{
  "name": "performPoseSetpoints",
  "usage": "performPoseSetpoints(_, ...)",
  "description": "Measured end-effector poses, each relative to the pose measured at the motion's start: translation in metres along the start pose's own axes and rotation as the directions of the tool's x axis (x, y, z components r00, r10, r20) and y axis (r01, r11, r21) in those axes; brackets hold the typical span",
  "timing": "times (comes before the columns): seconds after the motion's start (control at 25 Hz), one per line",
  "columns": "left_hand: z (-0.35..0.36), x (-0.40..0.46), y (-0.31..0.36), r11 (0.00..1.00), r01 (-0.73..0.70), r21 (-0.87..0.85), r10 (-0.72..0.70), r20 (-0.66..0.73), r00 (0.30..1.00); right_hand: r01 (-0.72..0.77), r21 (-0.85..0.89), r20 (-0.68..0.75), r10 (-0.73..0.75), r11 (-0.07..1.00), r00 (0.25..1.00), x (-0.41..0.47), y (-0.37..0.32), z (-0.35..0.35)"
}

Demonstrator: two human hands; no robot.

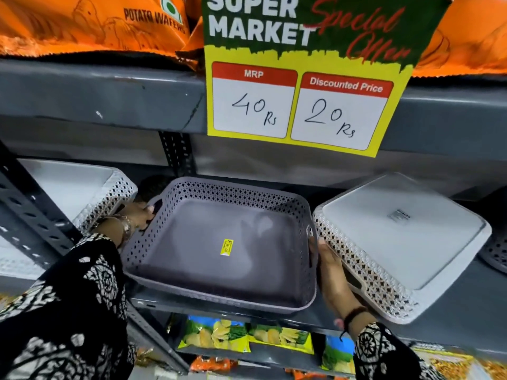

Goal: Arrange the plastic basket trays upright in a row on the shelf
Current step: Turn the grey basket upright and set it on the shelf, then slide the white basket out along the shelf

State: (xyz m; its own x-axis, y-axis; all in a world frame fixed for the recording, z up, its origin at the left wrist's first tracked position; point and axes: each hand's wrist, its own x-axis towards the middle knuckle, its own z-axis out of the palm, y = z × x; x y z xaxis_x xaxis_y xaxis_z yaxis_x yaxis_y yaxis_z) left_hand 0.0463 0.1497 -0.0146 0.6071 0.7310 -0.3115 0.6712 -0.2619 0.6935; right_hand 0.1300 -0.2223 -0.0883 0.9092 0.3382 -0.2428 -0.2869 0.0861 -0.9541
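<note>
A grey plastic basket tray (219, 242) with perforated walls and a yellow price sticker on its floor is tilted on the shelf (466, 305), its open side facing me. My left hand (137, 215) grips its left handle. My right hand (332, 272) holds its right wall near the other handle. A white basket tray (406, 242) leans to the right of it, bottom side facing me. Another white tray (79, 187) stands at the left, beyond the shelf post.
A yellow and green price sign (299, 78) hangs from the upper shelf edge above the grey tray. Orange wafer bags (90, 23) fill the top shelf. Snack packets (247, 338) lie on the shelf below. A grey perforated basket (496, 253) shows at the far right edge.
</note>
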Motion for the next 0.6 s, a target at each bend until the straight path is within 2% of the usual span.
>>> performPoseSetpoints(0.16,0.004,-0.003,-0.003,0.999,0.002,-0.033,-0.003,-0.020,1.000,0.035,0.008,0.017,-0.035,0.999,0.999,0.000,-0.002,0.008)
performPoseSetpoints(0.24,0.006,-0.001,-0.006,1.000,-0.027,0.006,0.028,-0.022,0.999,0.058,-0.011,-0.008,-0.058,0.998,0.998,-0.002,-0.004,0.011)
performPoseSetpoints(0.32,0.011,-0.007,0.002,0.993,-0.042,0.113,0.052,-0.093,0.994,0.122,-0.114,-0.037,-0.127,0.986,0.991,-0.009,-0.012,0.014)
performPoseSetpoints(0.4,0.019,-0.020,0.019,0.971,-0.082,0.225,0.129,-0.205,0.970,0.220,-0.240,-0.047,-0.238,0.945,0.970,-0.016,-0.029,0.012)
performPoseSetpoints(0.48,0.039,-0.042,0.049,0.952,-0.121,0.281,0.197,-0.261,0.945,0.320,-0.306,-0.065,-0.355,0.897,0.933,-0.018,-0.055,0.000)
performPoseSetpoints(0.6,0.101,-0.081,0.108,0.916,-0.300,0.268,0.357,-0.197,0.913,0.401,-0.331,-0.161,-0.470,0.854,0.868,-0.006,-0.101,-0.051)
